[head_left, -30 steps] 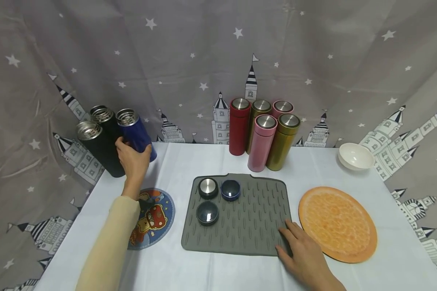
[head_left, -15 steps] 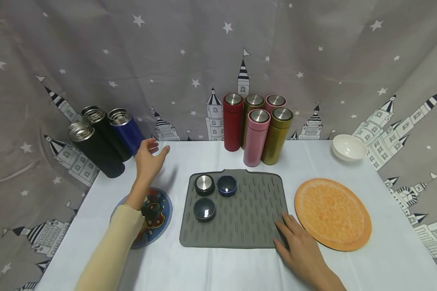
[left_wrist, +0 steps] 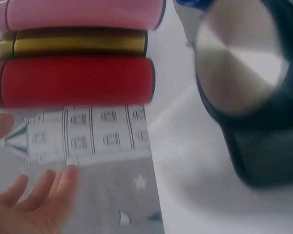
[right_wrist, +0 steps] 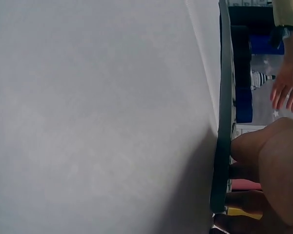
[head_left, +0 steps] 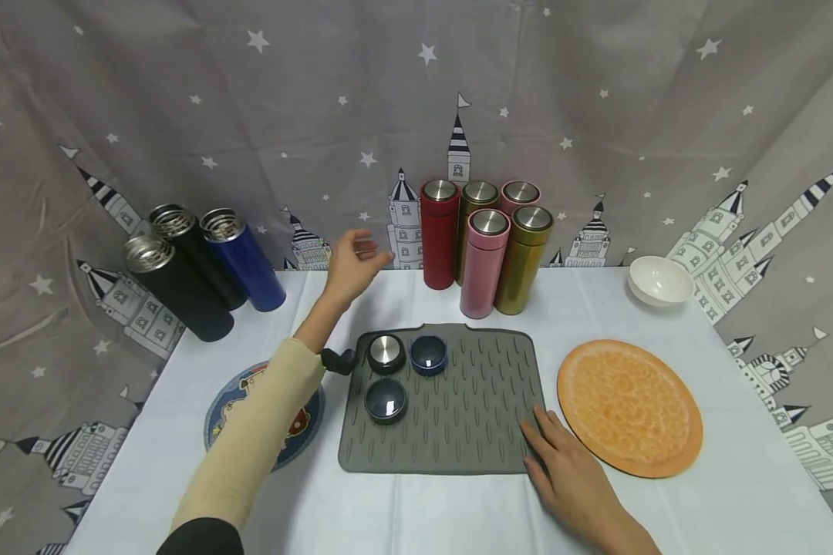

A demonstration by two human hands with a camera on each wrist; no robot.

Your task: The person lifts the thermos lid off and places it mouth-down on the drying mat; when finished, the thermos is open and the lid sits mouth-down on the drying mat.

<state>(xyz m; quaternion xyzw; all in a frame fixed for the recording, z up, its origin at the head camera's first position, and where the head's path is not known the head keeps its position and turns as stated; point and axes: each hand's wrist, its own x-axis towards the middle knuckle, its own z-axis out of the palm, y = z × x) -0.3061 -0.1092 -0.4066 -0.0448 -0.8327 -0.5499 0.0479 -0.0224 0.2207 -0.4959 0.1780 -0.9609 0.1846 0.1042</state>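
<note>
My left hand (head_left: 354,266) is raised in the air with nothing in it, fingers loosely bent and thumb apart. The red thermos (head_left: 440,239) is nearest, just to its right; the left wrist view shows the same red thermos (left_wrist: 78,83) beyond the fingers. A pink thermos (head_left: 484,270) and a gold thermos (head_left: 523,266) stand in front of two more, all capped. My right hand (head_left: 572,482) rests its relaxed fingertips on the lower right edge of the grey ridged mat (head_left: 472,416). On the mat lie two black lids (head_left: 386,401) and a blue lid (head_left: 428,355).
At the left stand a blue thermos (head_left: 246,262) and two black thermoses (head_left: 180,289), all uncapped. A round blue cartoon mat (head_left: 218,408) lies partly under my left sleeve (head_left: 250,439). Right of the grey mat are a round orange mat (head_left: 630,408) and a white bowl (head_left: 661,281).
My left hand has let go of the blue thermos, leaving it standing by the black ones, and has moved right towards the red thermos. My right hand stays at the mat's edge.
</note>
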